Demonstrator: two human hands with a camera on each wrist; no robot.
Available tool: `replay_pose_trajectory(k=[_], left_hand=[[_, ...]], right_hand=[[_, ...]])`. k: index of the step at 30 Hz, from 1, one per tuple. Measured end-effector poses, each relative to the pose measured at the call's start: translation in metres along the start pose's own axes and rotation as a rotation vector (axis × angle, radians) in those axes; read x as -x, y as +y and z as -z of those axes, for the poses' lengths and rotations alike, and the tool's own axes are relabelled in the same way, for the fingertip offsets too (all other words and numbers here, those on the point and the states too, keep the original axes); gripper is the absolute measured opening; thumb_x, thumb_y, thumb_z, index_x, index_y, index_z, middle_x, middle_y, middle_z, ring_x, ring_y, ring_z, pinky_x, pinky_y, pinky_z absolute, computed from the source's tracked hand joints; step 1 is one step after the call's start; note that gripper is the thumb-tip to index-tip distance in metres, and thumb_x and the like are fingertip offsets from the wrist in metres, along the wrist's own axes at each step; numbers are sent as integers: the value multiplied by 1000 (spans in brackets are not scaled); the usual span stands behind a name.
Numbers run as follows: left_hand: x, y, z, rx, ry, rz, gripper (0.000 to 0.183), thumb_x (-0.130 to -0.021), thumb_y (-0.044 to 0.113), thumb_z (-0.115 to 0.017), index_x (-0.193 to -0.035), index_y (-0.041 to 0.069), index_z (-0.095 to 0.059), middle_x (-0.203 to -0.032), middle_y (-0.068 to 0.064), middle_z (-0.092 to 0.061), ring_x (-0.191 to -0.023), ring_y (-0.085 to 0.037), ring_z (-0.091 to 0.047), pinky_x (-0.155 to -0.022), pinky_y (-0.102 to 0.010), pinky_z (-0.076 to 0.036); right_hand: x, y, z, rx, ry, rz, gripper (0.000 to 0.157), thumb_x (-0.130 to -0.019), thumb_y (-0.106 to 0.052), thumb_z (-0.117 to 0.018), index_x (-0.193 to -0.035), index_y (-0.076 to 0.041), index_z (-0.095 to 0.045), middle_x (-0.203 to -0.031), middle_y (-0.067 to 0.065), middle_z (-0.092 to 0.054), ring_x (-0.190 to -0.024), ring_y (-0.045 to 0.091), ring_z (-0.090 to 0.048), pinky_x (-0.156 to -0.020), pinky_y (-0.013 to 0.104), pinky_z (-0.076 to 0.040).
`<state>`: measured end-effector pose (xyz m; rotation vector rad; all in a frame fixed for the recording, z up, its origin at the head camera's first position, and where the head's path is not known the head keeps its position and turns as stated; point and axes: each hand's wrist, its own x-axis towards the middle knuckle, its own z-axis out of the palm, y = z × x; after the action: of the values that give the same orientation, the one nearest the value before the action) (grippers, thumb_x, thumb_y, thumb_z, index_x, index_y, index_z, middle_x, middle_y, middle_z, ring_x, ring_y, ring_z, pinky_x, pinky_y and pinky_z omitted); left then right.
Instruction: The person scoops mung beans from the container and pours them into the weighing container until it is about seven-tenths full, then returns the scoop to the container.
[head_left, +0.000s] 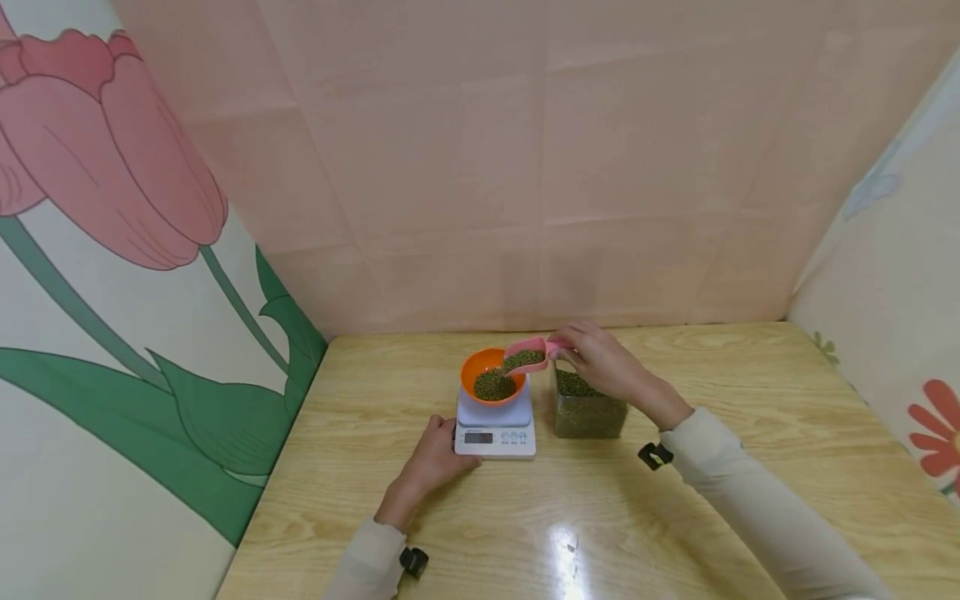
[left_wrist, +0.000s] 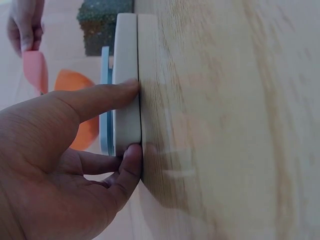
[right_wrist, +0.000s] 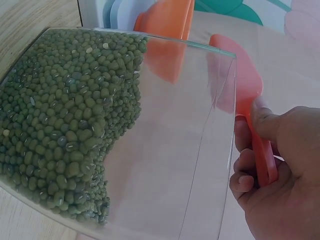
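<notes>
My right hand (head_left: 603,362) grips the handle of a pink scoop (right_wrist: 245,82) loaded with green mung beans (head_left: 525,358). The scoop's mouth is over the right side of an orange bowl (head_left: 471,367), which holds a mound of the same beans. Under the bowl is a white kitchen scale (head_left: 495,417) with a small display and buttons at its front. At the scale's front left corner, my left hand (head_left: 437,457) holds its edges between thumb and fingers. A clear container (head_left: 588,421) of mung beans stands just right of the scale, below my right hand.
Everything stands on a wood-grain table (head_left: 360,400). A pinkish covering (head_left: 450,167) hangs behind the table's back edge. Walls with painted flowers rise on the left and right.
</notes>
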<state>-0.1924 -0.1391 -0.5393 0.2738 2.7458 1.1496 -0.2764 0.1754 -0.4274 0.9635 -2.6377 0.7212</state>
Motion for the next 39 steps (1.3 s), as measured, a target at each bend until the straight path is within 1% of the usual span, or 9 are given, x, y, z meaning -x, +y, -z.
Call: replay_pose_trajectory(k=[10,20,28,39], left_hand=[[0,1,0,-6,4,0,72,-85,21,-91,-146,-1,-59,-124,-10,-63,-105,-22,-46,-94,-40,-46],[1,2,0,3,3,11,73,-85,21,-91,-146,-2,-59,-122,-10,-59,-105,-22,-46,-95,-42,-46],[1,2,-1,9,0,17,73,-86,21,-91,-146,-3,-58,-120,-10,-56,-103,-22,-46,-93,-41,-46],[1,1,-1,11,3,22,72,-86,21,-91,-147,-1,-58,-119,-9,-56,-103,-22,-46,-93,-41,-46]], right_hand=[[0,-1,0,6,2,8,21,-101,-15,-72,-117,-1,-74,-118,15,-74,-116,36,-67,-101,54,-54],[-1,-1,-2,17,6,19,20,-101,-15,-73,-117,-2,-75,-117,14,-74,-115,35,-67,-100,54,-55],[-2,-3,-2,24,-5,13,22,-101,-16,-73,-118,-1,-75,-118,15,-74,-117,36,-66,-101,54,-55],[-2,-3,0,27,-6,23,23,-101,-17,-72,-118,-1,-74,-118,15,-74,-116,36,-67,-101,54,-55]])
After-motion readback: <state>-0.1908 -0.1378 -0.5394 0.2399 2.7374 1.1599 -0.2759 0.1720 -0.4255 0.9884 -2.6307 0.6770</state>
